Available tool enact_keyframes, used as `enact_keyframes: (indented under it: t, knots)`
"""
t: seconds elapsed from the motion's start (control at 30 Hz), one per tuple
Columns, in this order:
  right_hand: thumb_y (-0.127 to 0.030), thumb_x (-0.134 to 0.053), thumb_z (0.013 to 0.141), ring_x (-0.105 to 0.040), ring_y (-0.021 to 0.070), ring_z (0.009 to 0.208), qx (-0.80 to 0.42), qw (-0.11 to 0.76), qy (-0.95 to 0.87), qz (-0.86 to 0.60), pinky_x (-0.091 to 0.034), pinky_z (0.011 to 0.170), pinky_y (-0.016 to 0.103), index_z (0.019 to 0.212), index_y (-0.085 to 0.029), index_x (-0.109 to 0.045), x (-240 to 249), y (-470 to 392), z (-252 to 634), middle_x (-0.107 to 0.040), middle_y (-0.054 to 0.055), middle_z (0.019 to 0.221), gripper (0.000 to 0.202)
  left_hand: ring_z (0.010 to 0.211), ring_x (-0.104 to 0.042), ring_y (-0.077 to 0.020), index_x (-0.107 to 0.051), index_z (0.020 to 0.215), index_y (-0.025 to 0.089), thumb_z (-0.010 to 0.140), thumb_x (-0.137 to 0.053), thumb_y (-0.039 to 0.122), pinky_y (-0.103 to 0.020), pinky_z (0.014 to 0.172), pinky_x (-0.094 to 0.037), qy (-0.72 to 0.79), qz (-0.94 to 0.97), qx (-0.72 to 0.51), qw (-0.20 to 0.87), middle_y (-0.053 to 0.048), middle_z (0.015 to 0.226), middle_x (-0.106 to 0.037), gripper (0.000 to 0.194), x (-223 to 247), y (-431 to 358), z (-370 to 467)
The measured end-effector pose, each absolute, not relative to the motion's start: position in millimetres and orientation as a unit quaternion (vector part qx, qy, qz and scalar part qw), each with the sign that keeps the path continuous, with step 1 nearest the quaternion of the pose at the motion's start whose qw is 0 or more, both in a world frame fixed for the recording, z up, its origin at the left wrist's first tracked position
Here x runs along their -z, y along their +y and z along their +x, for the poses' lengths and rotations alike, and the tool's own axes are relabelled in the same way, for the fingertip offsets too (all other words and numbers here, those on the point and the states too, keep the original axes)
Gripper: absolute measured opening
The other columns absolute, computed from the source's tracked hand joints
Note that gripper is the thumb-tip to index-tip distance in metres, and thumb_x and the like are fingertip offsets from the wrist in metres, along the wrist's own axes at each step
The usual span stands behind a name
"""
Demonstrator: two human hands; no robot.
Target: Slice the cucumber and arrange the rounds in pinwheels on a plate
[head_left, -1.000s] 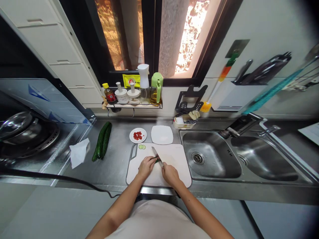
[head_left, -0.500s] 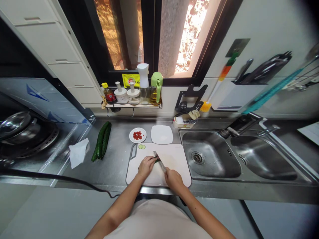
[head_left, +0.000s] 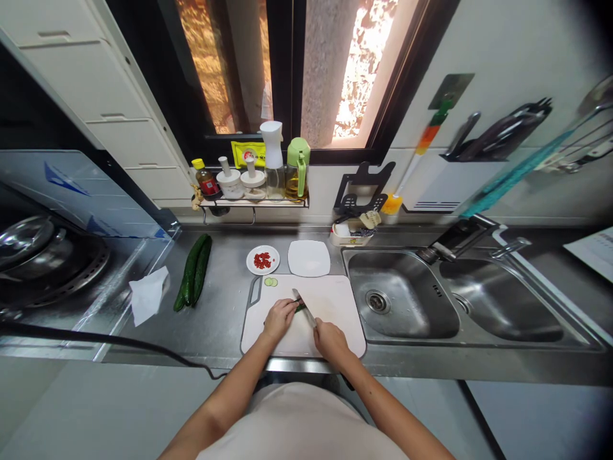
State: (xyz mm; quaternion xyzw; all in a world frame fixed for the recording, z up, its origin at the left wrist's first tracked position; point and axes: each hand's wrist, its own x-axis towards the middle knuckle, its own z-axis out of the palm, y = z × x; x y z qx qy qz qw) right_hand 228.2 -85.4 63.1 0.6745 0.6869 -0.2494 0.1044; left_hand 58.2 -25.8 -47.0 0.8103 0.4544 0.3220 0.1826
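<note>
A white cutting board (head_left: 335, 306) lies on the steel counter. My right hand (head_left: 331, 342) is closed round the handle of a knife (head_left: 306, 312), whose blade slants up and left over the board. Fingers of my left hand (head_left: 280, 319) press down on a piece of dark green cucumber (head_left: 300, 307) beside the blade; most of that piece is hidden under the hand. Thin pale green cucumber slices (head_left: 271, 282) lie at the board's upper left. Behind the board stand a plate of chopped red pieces (head_left: 263, 260) and a bare white square plate (head_left: 309, 258).
Whole cucumbers (head_left: 194, 271) and a white paper (head_left: 148, 295) lie on the left of the counter. A double sink (head_left: 402, 300) is at the right. Bottles stand on a small rack (head_left: 256, 203) below the window. A lidded pot (head_left: 31, 252) sits far left.
The whole view has shifted slightly. The hands stay in nearly the same place on the board, with the knife blade still beside my left fingers.
</note>
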Motion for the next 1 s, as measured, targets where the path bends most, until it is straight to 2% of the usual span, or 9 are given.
enact_keyframes:
  t: [0.6, 1.0]
  knots:
    - [-0.019, -0.034, 0.092, -0.064, 0.0233, 0.097, 0.236, 0.076, 0.697, 0.673, -0.043, 0.077, 0.031, 0.116, -0.013, -0.053, -55.9, -55.2, 210.1, -0.067, 0.015, 0.101, 0.032, 0.099, -0.058, -0.0176, -0.066, 0.109, 0.023, 0.091, -0.047, 0.021, -0.035, 0.087, -0.051, 0.453, 0.809, -0.324, 0.185, -0.006, 0.103, -0.066, 0.027, 45.9, -27.1, 58.6]
    - [-0.017, -0.032, 0.091, -0.064, 0.0241, 0.096, 0.243, 0.103, 0.688, 0.675, -0.042, 0.077, 0.032, 0.112, -0.013, -0.054, -53.1, -85.8, 225.4, -0.068, 0.016, 0.096, 0.030, 0.100, -0.058, -0.0173, -0.066, 0.109, 0.024, 0.091, -0.047, 0.022, -0.035, 0.087, -0.051, 0.452, 0.808, -0.332, 0.181, -0.006, 0.104, -0.066, 0.026, 47.6, -27.4, 58.8]
